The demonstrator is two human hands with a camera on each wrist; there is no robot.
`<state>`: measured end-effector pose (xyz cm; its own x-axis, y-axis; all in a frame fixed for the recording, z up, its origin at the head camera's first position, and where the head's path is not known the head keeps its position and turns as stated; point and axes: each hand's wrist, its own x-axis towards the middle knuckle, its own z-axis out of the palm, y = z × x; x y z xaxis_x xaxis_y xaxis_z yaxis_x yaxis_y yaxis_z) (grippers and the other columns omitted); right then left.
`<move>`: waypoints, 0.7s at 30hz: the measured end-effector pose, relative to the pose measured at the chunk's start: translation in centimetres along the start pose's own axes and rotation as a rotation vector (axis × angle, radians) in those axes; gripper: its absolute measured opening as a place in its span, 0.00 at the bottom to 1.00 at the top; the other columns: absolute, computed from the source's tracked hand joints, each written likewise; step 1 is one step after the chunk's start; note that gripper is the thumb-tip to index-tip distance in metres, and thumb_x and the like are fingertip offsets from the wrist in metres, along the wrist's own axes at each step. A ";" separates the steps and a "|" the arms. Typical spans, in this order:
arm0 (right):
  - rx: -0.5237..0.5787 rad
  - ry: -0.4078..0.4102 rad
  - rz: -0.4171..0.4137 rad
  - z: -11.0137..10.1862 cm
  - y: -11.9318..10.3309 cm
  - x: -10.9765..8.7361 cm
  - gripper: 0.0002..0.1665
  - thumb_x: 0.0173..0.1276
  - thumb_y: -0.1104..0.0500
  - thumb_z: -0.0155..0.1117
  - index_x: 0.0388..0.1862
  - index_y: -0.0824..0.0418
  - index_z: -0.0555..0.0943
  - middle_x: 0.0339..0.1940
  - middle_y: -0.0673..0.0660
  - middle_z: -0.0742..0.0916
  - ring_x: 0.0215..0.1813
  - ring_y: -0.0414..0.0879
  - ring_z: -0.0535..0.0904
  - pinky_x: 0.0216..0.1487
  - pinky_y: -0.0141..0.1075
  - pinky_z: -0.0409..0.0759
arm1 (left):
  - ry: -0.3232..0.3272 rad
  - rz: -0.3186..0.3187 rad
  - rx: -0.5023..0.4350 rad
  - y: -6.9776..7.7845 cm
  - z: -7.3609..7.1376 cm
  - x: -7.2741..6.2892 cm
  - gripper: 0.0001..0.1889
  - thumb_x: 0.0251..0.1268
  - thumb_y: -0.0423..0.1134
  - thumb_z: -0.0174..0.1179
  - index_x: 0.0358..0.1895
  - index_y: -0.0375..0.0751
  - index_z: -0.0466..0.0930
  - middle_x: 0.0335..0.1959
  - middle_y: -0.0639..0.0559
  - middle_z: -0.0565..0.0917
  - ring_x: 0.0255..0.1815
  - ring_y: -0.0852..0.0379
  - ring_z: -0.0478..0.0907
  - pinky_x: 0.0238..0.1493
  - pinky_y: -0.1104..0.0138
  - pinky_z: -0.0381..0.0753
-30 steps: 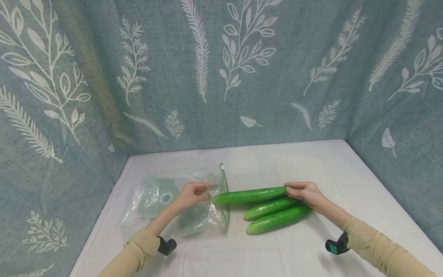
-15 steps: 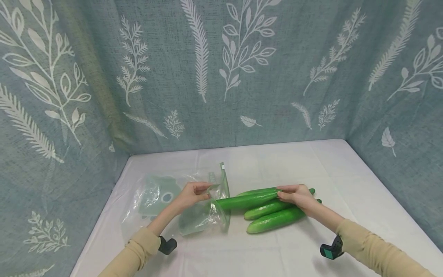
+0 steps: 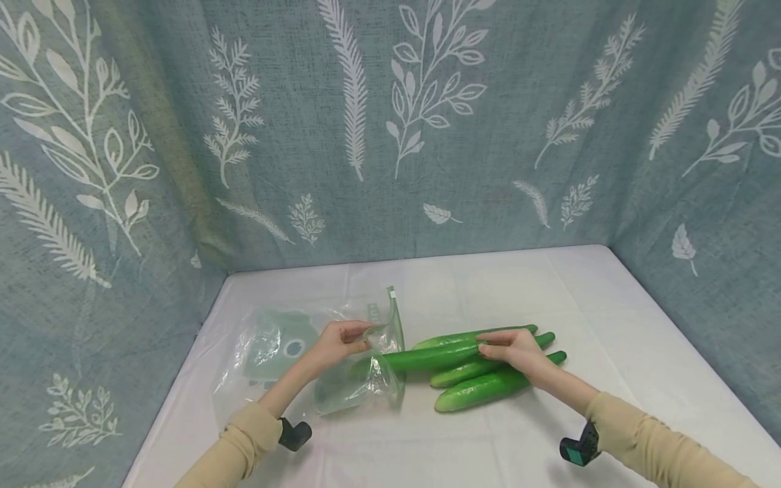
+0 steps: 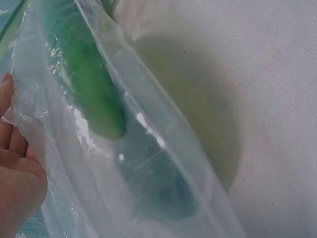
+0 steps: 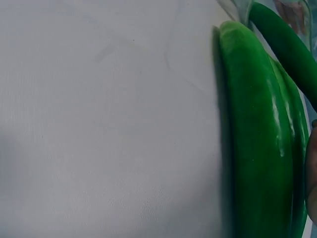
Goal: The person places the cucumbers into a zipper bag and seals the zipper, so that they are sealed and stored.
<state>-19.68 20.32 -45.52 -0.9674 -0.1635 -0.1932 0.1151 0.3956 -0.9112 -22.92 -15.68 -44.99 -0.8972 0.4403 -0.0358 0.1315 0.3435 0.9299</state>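
A clear zip bag [image 3: 268, 352] with a green printed figure lies at the left, its mouth facing right. My left hand [image 3: 337, 344] pinches the edge of its mouth. In the right hand [image 3: 517, 352], between thumb and fingers, is one end of a green cucumber [image 3: 424, 358]. The other end is inside the bag; its pale tip [image 4: 101, 109] shows through the plastic in the left wrist view. Below the right hand lie a front cucumber [image 3: 478, 393], a middle cucumber [image 3: 457, 373] and a back cucumber [image 3: 439, 339], all partly covered.
A white cloth covers the table [image 3: 500, 291]. Behind it and along both sides hangs a blue-green curtain [image 3: 378, 210] with white leaf prints. A black wrist camera [image 3: 295, 434] sits under the left cuff, another camera [image 3: 579, 447] under the right.
My right hand has moved left, sliding the held cucumber's tip from the bag's mouth to inside it. The back cucumber has come into view behind it. The left hand stays where it was.
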 end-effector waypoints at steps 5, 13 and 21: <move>-0.050 -0.005 -0.054 0.8 -0.3 -0.3 0.23 0.60 0.54 0.68 0.52 0.63 0.82 0.52 0.62 0.86 0.60 0.57 0.77 0.62 0.48 0.77 | 0.011 0.004 0.014 -0.1 -0.1 0.0 0.21 0.61 0.27 0.57 0.58 0.29 0.73 0.59 0.32 0.75 0.60 0.35 0.73 0.63 0.53 0.74; -0.079 -0.069 -0.207 2.3 -0.4 -0.3 0.19 0.58 0.60 0.69 0.47 0.69 0.83 0.40 0.64 0.88 0.39 0.43 0.87 0.37 0.26 0.84 | 0.012 0.016 0.011 -0.1 -0.1 -0.1 0.21 0.61 0.26 0.57 0.59 0.28 0.73 0.58 0.31 0.76 0.59 0.35 0.75 0.63 0.52 0.74; -0.192 -0.039 -0.322 4.4 -0.7 -0.4 0.13 0.56 0.60 0.71 0.40 0.63 0.86 0.37 0.61 0.89 0.36 0.44 0.86 0.34 0.25 0.83 | 0.036 -0.024 -0.001 -0.3 0.2 0.0 0.21 0.59 0.27 0.58 0.59 0.31 0.74 0.59 0.34 0.77 0.61 0.37 0.74 0.65 0.51 0.72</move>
<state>-18.39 16.15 -46.45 -0.9373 -0.3404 0.0752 -0.2419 0.4796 -0.8435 -22.88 -15.59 -45.33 -0.9148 0.4013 -0.0452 0.1089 0.3528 0.9293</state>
